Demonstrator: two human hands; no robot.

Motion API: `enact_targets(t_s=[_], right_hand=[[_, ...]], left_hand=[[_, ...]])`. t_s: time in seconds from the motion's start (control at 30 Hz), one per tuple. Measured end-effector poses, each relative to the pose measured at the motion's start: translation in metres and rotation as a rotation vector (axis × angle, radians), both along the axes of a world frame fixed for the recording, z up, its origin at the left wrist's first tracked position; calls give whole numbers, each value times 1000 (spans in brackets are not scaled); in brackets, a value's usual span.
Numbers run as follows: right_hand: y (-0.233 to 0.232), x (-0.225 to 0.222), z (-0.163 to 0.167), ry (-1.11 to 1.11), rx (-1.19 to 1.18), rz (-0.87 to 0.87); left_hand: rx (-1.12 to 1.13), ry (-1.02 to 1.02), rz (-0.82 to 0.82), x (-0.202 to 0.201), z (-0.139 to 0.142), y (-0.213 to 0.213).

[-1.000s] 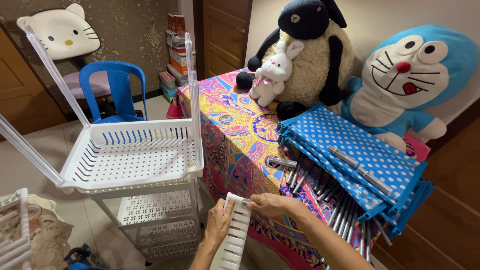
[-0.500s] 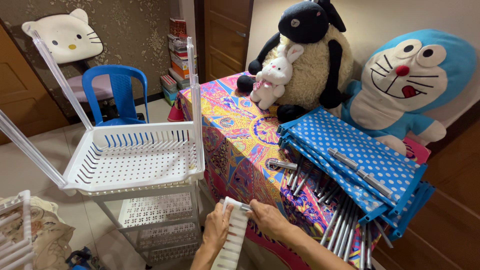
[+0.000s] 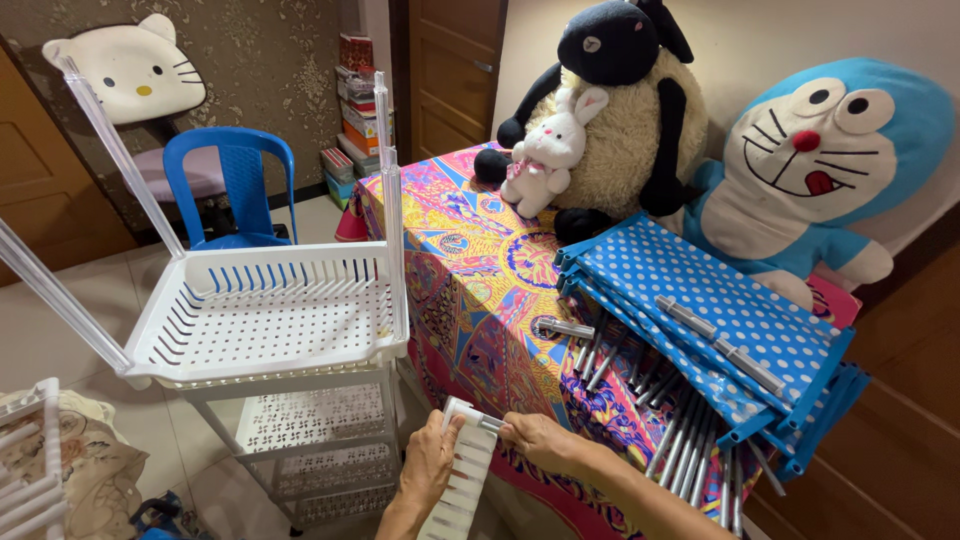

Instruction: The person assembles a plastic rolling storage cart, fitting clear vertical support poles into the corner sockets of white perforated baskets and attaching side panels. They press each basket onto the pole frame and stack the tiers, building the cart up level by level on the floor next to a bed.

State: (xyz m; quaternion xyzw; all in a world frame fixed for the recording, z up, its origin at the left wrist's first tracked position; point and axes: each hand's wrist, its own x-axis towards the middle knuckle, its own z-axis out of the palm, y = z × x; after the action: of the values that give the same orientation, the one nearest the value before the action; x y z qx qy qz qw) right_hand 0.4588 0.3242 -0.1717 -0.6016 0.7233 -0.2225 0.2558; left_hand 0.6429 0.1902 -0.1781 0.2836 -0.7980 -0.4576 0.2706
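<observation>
Head view showed your left hand (image 3: 430,462) wrapped around the upper end of a white slatted plastic panel (image 3: 458,480), which stood nearly upright just off the near edge of the table (image 3: 470,260). Your right hand (image 3: 535,440) pinched a small grey peg (image 3: 487,422) at the panel's top corner, fingers closed on it. Both hands were low, between the table and a white plastic rack (image 3: 270,315) with perforated trays. On the table, blue polka-dot fabric panels (image 3: 700,310) lay near the right edge over a bundle of grey metal rods (image 3: 680,420). Plush toys (image 3: 620,110) sat along the far edge.
</observation>
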Motion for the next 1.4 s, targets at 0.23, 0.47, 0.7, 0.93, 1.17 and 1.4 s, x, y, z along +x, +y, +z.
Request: enact_targets(t_s=[0.23,0.47,0.7,0.93,1.17,1.4], right_hand=[[8,-6,19,-768,468,-184],[2,1,-3,-459,208,-99],[4,32,-3,402,-515,-169],[2,-4,20,-877,448,-368],[5,-4,-8,-985,253,-301],[9,7,2,-845,260,-294]], left_hand=[[17,-103,-43,6,2,3],[87,-80,-33,5,3,3],[214,-9,-1,4,-3,-2],[264,28,-41,11,-1,-1],[36,-61,6,5,-6,-4],[-99,-47,14,7,-2,-7]])
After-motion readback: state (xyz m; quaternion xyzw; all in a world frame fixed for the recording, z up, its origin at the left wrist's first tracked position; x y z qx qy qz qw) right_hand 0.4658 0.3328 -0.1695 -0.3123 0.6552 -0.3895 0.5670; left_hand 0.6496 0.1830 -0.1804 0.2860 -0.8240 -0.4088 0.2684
